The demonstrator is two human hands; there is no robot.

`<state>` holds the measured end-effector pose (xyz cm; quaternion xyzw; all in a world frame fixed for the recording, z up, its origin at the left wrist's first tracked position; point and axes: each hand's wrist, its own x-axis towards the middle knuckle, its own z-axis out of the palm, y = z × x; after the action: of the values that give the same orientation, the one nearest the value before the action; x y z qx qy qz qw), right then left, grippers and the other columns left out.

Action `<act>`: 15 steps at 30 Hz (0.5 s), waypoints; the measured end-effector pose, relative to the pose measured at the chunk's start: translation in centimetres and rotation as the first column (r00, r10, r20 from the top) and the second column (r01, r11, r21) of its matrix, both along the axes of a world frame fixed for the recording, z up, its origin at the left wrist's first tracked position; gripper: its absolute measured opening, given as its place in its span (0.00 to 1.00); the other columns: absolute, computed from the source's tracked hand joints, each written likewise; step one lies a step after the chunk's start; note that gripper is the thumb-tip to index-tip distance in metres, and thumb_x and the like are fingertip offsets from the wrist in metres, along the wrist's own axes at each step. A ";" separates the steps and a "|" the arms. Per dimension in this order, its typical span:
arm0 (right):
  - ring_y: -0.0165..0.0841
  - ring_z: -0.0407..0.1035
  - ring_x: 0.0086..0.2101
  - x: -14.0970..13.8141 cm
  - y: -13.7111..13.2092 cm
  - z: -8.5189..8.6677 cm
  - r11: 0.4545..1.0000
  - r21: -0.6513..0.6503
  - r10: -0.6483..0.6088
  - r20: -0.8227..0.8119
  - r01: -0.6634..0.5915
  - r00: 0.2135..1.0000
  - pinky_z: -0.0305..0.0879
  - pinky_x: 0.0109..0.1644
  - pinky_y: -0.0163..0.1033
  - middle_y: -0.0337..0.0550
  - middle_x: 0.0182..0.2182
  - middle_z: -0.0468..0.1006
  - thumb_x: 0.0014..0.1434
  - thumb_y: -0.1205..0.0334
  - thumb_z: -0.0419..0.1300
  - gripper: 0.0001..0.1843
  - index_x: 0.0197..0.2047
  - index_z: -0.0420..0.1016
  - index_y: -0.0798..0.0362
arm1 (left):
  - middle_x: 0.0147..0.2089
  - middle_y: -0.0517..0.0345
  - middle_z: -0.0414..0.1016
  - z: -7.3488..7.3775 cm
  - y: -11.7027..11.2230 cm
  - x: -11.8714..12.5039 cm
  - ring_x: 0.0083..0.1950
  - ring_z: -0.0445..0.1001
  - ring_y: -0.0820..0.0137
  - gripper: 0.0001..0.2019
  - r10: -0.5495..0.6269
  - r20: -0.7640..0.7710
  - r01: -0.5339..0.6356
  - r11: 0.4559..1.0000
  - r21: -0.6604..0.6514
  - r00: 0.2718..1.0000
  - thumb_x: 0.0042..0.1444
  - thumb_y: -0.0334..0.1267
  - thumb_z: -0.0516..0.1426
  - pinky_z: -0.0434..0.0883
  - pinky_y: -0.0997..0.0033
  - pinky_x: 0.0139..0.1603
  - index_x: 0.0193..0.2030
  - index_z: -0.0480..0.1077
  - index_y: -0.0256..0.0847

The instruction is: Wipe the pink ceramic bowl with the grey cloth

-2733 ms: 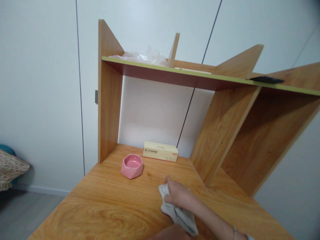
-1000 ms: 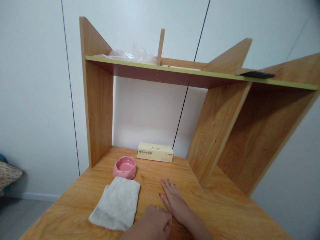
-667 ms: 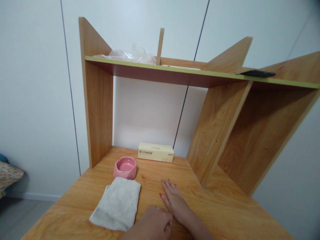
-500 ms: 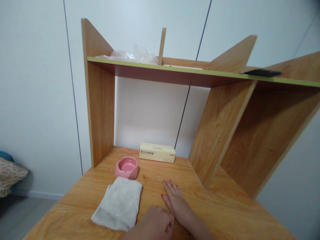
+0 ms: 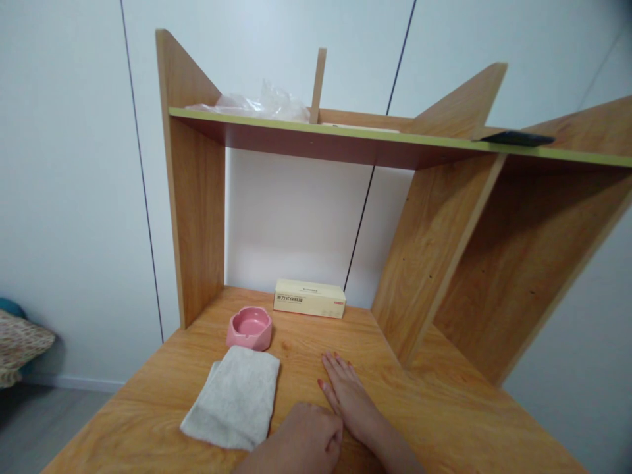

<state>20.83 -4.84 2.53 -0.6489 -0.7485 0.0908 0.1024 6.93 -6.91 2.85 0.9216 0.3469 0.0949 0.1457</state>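
My left hand [image 5: 312, 431] is curled into a fist at the front of the wooden desk, and nothing shows in it. Its knuckles lie right beside my right wrist, perhaps touching it. Palm down, my right hand [image 5: 345, 392] rests on the desktop with its fingers stretched out and the thumb apart. To the left of both hands lies a folded grey-white cloth [image 5: 239, 398]. Just behind the cloth sits a pink faceted ashtray [image 5: 250, 328]. A long cream box [image 5: 309, 299] with printed lettering stands farther back, beyond my right hand.
A wooden shelf unit [image 5: 200, 224] rises from the desk, with an upright divider [image 5: 434, 257] on the right. On its upper shelf lie clear plastic film [image 5: 264, 104] and a flat dark object [image 5: 518, 138]. Patterned fabric [image 5: 24, 349] shows at far left.
The whole view has shifted slightly, with the shelf and desk a little higher in the picture. Both hands keep the same pose and place on the desk.
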 end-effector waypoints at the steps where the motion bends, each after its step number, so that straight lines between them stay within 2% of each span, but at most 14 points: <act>1: 0.40 0.41 0.60 0.0 0.0 0.0 1.000 -0.001 0.001 -0.003 -0.001 1.000 0.38 0.62 0.47 0.48 0.60 0.51 0.59 0.51 0.39 0.31 0.60 0.52 0.61 | 0.32 0.58 0.75 0.0 0.0 0.0 0.31 0.71 0.71 0.11 0.000 -0.003 0.000 1.000 0.000 1.000 0.52 0.30 0.46 0.66 0.75 0.32 0.32 0.69 0.42; 10: 0.40 0.44 0.59 -0.1 0.1 -0.1 1.000 0.014 -0.008 0.007 0.008 1.000 0.40 0.61 0.46 0.49 0.60 0.53 0.59 0.54 0.40 0.30 0.60 0.54 0.62 | 0.31 0.58 0.75 0.0 -0.2 -0.1 0.29 0.70 0.70 0.11 0.003 0.011 -0.003 1.000 0.025 1.000 0.52 0.30 0.46 0.65 0.76 0.29 0.30 0.69 0.42; 13: 0.41 0.49 0.57 0.0 0.2 -0.1 0.998 0.058 -0.019 -0.050 0.022 0.999 0.43 0.60 0.46 0.51 0.57 0.58 0.57 0.57 0.43 0.28 0.58 0.58 0.62 | 0.29 0.59 0.75 0.8 -0.5 -0.4 0.28 0.69 0.71 0.10 -0.013 0.059 0.010 0.999 0.050 0.998 0.50 0.29 0.47 0.63 0.76 0.28 0.29 0.69 0.41; 15: 0.40 0.54 0.55 -0.2 0.1 0.1 0.994 0.110 -0.004 -0.114 0.017 0.993 0.47 0.59 0.44 0.54 0.54 0.63 0.56 0.61 0.44 0.25 0.55 0.62 0.62 | 0.28 0.60 0.74 1.7 -0.4 -0.6 0.28 0.69 0.72 0.09 -0.031 0.144 0.020 0.997 0.077 0.989 0.48 0.28 0.47 0.62 0.77 0.29 0.28 0.68 0.41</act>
<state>20.65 -4.73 2.65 -0.6399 -0.7419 0.0855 0.1812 6.31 -7.34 4.60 0.9215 0.3196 0.1726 0.1371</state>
